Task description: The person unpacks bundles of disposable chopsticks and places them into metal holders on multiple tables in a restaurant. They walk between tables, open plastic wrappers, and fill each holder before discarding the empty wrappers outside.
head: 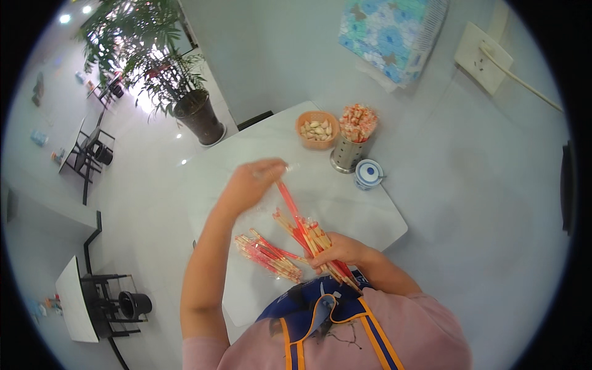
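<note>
My right hand [344, 249] grips a bundle of disposable chopsticks [315, 238] in clear and red wrappers, held against the blue apron front. My left hand [254, 182] is raised above the table, slightly blurred, its fingers pinched at the upper end of one red-wrapped chopstick packet [289, 199]. That packet slants down into the bundle. A bit of clear film shows at the left fingertips. Below the left hand, a loose pile of wrapped chopsticks [268, 256] lies on the white table [370, 208].
At the far side stand an orange plastic basket [317, 144] of garlic cloves, a perforated metal holder [347, 155] full of wrapped chopsticks, and a blue-and-white lidded jar [370, 173]. A wall [467, 185] borders the right. A potted plant [199, 115] stands on the floor beyond.
</note>
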The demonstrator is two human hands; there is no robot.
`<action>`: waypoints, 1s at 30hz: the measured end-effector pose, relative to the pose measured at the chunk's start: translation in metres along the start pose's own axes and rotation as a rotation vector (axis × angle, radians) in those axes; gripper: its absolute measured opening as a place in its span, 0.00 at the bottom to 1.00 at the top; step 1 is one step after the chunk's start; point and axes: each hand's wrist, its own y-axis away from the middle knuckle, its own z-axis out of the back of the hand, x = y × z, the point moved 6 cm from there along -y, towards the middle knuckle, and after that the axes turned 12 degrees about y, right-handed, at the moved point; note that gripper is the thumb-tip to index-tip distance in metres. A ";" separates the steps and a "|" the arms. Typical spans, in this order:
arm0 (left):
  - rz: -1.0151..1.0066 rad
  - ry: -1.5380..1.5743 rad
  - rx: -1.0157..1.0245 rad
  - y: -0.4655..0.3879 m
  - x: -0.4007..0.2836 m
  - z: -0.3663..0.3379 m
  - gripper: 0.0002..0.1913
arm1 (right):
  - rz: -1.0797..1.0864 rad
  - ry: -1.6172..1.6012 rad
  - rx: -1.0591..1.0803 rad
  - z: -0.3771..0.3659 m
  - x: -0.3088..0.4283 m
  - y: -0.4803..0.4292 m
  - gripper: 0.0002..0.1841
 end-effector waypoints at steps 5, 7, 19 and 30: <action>-0.083 0.087 0.125 0.029 0.014 -0.050 0.17 | 0.074 0.087 -0.155 0.014 0.011 0.010 0.08; -0.088 0.162 -0.043 0.033 0.019 -0.028 0.18 | 0.055 0.071 -0.261 0.033 0.014 0.012 0.08; -0.057 0.147 0.108 0.009 0.000 0.005 0.29 | 0.070 -0.617 0.018 0.009 0.015 -0.025 0.11; 0.074 0.088 0.149 0.004 0.023 0.003 0.28 | 0.042 -0.484 0.063 -0.006 0.008 -0.017 0.13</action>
